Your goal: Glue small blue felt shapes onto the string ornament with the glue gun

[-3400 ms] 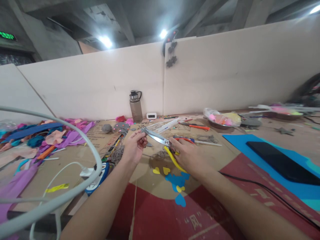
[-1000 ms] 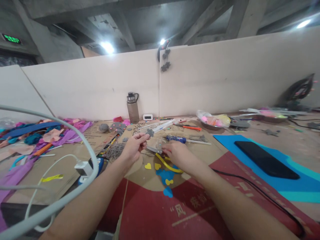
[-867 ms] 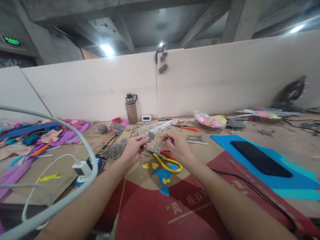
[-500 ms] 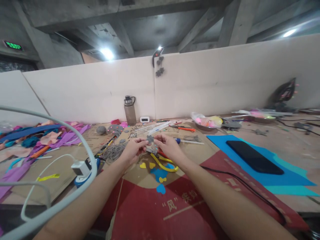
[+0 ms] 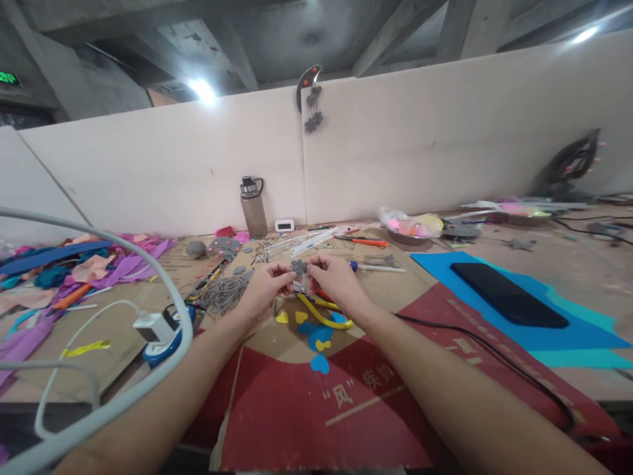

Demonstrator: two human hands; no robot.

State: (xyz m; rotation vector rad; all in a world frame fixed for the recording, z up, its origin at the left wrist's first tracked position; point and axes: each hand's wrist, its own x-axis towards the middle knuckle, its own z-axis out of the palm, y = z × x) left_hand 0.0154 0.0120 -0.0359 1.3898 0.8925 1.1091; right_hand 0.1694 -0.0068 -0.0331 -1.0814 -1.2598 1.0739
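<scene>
Between my two hands is a small grey flower-shaped piece (image 5: 299, 267), raised over the cardboard. My left hand (image 5: 270, 285) pinches its left edge with thumb and forefinger. On its right edge, the fingertips of my right hand (image 5: 330, 278) close in the same way. Just beneath lie pliers with yellow handles (image 5: 316, 315), partly hidden by my hands. Nearer to me are blue cut-out shapes (image 5: 320, 363) and small yellow hearts (image 5: 301, 317). A tangle of grey cord (image 5: 223, 294) rests left of my left hand.
A grey bottle (image 5: 253, 210) and a small white clock (image 5: 284, 225) stand by the white partition. On the right, a black phone (image 5: 508, 294) lies on blue sheets (image 5: 438, 264). Coloured scraps (image 5: 99, 264) cover the left side. A pale curved tube (image 5: 184, 316) crosses the left foreground.
The view has tilted and shifted slightly, so the background sits higher. Both hands keep hold of the grey flower-shaped piece, which now faces the camera a little more.
</scene>
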